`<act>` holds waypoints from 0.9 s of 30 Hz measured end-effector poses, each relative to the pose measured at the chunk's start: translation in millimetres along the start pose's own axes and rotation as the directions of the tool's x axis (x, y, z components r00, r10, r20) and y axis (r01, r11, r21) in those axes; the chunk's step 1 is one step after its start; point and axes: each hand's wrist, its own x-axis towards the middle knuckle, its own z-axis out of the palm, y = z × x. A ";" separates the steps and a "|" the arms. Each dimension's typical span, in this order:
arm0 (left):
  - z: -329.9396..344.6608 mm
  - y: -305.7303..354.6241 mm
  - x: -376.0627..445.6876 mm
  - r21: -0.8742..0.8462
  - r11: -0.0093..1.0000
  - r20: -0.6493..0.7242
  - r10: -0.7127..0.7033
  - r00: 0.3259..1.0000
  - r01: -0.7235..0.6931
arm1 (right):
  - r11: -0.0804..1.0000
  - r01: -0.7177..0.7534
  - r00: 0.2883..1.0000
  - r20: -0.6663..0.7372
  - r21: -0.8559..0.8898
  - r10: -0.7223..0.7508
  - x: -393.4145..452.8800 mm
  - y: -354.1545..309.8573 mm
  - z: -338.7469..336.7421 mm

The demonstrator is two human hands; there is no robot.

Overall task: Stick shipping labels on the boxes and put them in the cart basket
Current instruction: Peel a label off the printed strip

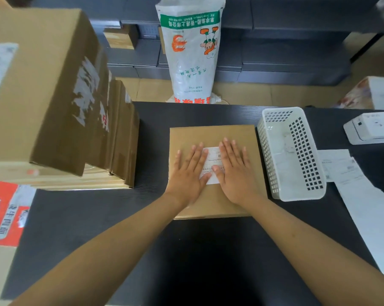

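while both forearms reach in from the bottom edge, the left hand and right hand lie flat, fingers straight and a little spread, pressing down on a white shipping label that sits on top of a flat brown box. the thumbs nearly meet over the label's lower part, so only the strip between the hands shows. the box lies in the middle of a black table. just right of the box, pretty much touching it, there's a white plastic basket with holes in its sides, a bit of paper inside it. right of that a long strip of white label paper trails toward the near edge, and further back on the right sits a small white printer. on the left, a stack of flat cardboard stands beside a big brown carton with torn tape marks, blurry up close. past the table's far edge a tall white sack with green and orange print stands on the floor, dark grey boxes stacked behind it.
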 end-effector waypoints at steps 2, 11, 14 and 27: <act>0.4 -0.2 -0.8 -0.031 0.999 -0.006 -0.024 1.000 0.023 | 0.999 -0.037 0.999 -0.008 -0.013 0.037 -0.1 3.9 1.2; 0.5 -1.9 1.4 -0.057 0.998 0.017 -0.028 0.999 0.029 | 0.998 -0.049 0.998 0.025 -0.028 0.049 2.4 6.4 0.1; -2.8 -3.1 3.1 -0.133 0.990 0.015 -0.045 0.999 0.046 | 0.993 -0.113 0.993 -0.028 0.040 0.114 0.0 11.7 -4.2; -4.7 -23.9 -23.7 -0.873 -0.010 0.422 -0.519 0.743 0.488 | 0.736 -0.409 0.884 0.034 0.539 0.466 -24.6 37.4 -9.8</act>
